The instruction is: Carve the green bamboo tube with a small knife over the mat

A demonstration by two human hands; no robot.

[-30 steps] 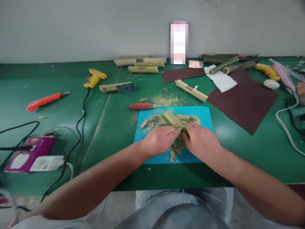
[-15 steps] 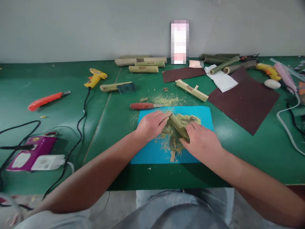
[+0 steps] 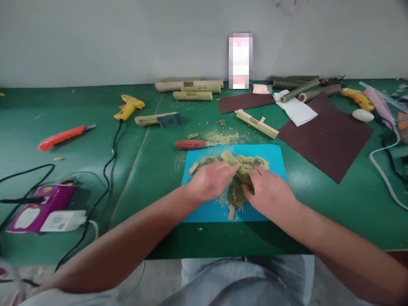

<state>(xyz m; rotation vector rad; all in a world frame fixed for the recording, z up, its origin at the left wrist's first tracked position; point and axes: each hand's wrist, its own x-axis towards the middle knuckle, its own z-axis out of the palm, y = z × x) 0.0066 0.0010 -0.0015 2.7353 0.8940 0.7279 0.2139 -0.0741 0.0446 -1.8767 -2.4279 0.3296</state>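
A split piece of green bamboo [image 3: 228, 157] slants over a blue sheet [image 3: 204, 206], its far end poking out past my left hand [image 3: 215, 180]. The left fingers are closed around its middle; whether anything else lies under them is hidden. My right hand [image 3: 270, 187] grips the near end, thumb below and fingers over the top. Beneath the hands, bamboo shavings [image 3: 236, 193] and chips cover the sheet. A red-handled chisel-like tool [image 3: 191, 145] lies at the sheet's upper left corner, its tip among pale dust.
A notched bamboo piece [image 3: 256, 124] lies behind the sheet, beside dark brown sandpaper-like sheets [image 3: 331, 140]. Further left are a yellow glue gun [image 3: 128, 107], an orange utility knife [image 3: 65, 137] and a purple power strip [image 3: 47, 206] with cords. More bamboo tubes [image 3: 193, 96] line the wall.
My left hand has slid down and right along the bamboo toward my right hand, uncovering its far end and a chip at the sheet's left. My right hand keeps its grip.
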